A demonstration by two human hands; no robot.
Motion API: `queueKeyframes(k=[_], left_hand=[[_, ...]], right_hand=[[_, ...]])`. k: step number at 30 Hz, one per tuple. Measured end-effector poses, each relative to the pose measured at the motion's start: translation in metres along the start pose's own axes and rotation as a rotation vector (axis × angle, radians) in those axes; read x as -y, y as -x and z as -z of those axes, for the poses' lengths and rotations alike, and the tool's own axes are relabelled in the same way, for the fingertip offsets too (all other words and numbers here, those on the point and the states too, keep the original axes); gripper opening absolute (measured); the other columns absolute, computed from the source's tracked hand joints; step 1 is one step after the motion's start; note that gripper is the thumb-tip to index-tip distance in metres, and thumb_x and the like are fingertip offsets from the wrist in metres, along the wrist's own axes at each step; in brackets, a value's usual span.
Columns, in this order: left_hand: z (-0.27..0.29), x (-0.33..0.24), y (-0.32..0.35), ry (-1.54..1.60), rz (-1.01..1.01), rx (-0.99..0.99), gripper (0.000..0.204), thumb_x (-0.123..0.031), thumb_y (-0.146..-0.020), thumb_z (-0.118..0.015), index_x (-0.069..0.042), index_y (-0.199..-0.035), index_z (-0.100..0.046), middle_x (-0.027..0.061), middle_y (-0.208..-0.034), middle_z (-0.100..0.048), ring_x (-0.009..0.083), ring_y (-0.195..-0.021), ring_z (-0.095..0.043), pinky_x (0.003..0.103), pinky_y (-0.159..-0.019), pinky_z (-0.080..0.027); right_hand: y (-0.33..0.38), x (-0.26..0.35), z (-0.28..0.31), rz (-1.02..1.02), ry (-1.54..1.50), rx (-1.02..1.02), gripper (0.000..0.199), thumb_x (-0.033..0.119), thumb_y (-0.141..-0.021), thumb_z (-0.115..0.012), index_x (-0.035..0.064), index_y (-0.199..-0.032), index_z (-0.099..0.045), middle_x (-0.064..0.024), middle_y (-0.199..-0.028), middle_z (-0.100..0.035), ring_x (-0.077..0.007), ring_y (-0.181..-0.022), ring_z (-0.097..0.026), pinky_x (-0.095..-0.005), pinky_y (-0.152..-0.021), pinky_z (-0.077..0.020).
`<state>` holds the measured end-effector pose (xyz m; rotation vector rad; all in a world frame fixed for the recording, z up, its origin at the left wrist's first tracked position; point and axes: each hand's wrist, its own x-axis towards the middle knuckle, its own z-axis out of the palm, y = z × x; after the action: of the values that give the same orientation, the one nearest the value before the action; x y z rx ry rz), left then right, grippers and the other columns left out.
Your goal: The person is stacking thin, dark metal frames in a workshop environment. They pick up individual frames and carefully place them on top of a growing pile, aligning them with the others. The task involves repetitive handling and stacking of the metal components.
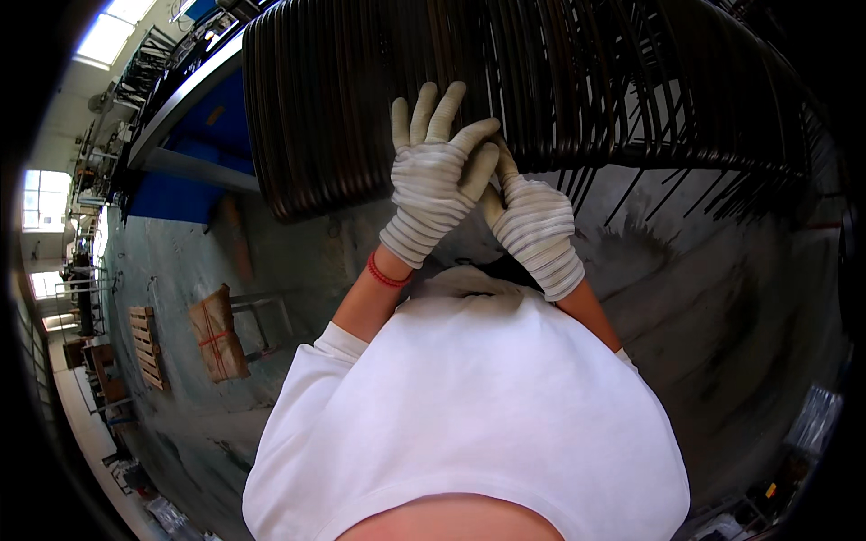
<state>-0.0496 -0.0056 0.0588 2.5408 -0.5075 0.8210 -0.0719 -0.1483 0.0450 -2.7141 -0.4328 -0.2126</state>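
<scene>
Both my hands wear off-white knitted gloves and meet in front of a long row of dark bent metal tubes. My left hand is open, its fingers spread upward over the tubes; whether they touch the metal I cannot tell. Close against its thumb and index finger is my right hand, with bent fingers drawn together. Its fingertips are partly hidden behind the left thumb, so what they grip does not show. A red beaded bracelet circles my left wrist.
Thin rod ends stick out below the tubes at the right. To the left are a blue panelled structure, a brown bundle tied with red cord, and a wooden pallet. Wrapped clear plastic lies at the far right.
</scene>
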Motion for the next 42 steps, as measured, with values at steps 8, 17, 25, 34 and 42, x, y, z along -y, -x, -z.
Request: queueKeyframes(k=[8, 17, 25, 34, 42], left_hand=[[0.001, -0.006, -0.018, -0.058, -0.177, 0.059, 0.031, -0.033, -0.084, -0.060, -0.026, -0.113, -0.067, 0.0149, -0.139, -0.044, 0.0391, -0.132, -0.034, 0.055, -0.112, -0.008], [-0.010, -0.001, -0.015, -0.125, -0.151, 0.056, 0.023, -0.036, -0.082, -0.063, -0.024, -0.101, -0.071, 0.0117, -0.137, -0.047, 0.0374, -0.131, -0.035, 0.058, -0.111, -0.011], [-0.007, -0.004, -0.014, -0.128, -0.145, 0.069, 0.023, -0.033, -0.080, -0.065, -0.022, -0.099, -0.071, 0.0126, -0.137, -0.047, 0.0371, -0.130, -0.036, 0.058, -0.110, -0.013], [-0.007, -0.012, -0.012, 0.012, -0.148, 0.023, 0.027, -0.031, -0.080, -0.064, -0.021, -0.104, -0.069, 0.0149, -0.137, -0.046, 0.0402, -0.131, -0.035, 0.060, -0.110, -0.011], [-0.006, -0.013, -0.016, -0.094, -0.182, 0.080, 0.026, -0.037, -0.080, -0.063, -0.024, -0.101, -0.070, 0.0132, -0.140, -0.043, 0.0381, -0.133, -0.031, 0.059, -0.110, -0.009]], right_hand=[[0.008, -0.017, -0.056, 0.131, 0.891, -0.309, 0.040, 0.036, -0.088, -0.053, 0.0042, -0.112, -0.056, -0.0107, -0.054, -0.059, -0.0249, -0.048, -0.059, -0.0370, -0.046, -0.0474], [0.020, 0.002, 0.023, -0.160, -0.236, -0.220, 0.032, 0.034, -0.090, -0.054, 0.0081, -0.107, -0.061, -0.0098, -0.066, -0.064, -0.0271, -0.059, -0.063, -0.0350, -0.057, -0.0501], [0.017, 0.000, 0.015, -0.135, 0.065, -0.167, 0.051, 0.038, -0.088, -0.054, 0.0061, -0.127, -0.052, -0.0122, -0.057, -0.061, -0.0277, -0.050, -0.060, -0.0361, -0.055, -0.0501], [0.007, -0.016, -0.021, -0.103, 0.127, 0.065, 0.043, 0.037, -0.088, -0.053, 0.0030, -0.115, -0.056, -0.0155, -0.058, -0.060, -0.0304, -0.050, -0.060, -0.0384, -0.052, -0.0495], [0.018, -0.004, 0.022, -0.088, -0.162, 0.010, 0.031, 0.034, -0.088, -0.055, 0.0048, -0.092, -0.063, -0.0161, -0.068, -0.063, -0.0328, -0.063, -0.063, -0.0370, -0.058, -0.0508]])
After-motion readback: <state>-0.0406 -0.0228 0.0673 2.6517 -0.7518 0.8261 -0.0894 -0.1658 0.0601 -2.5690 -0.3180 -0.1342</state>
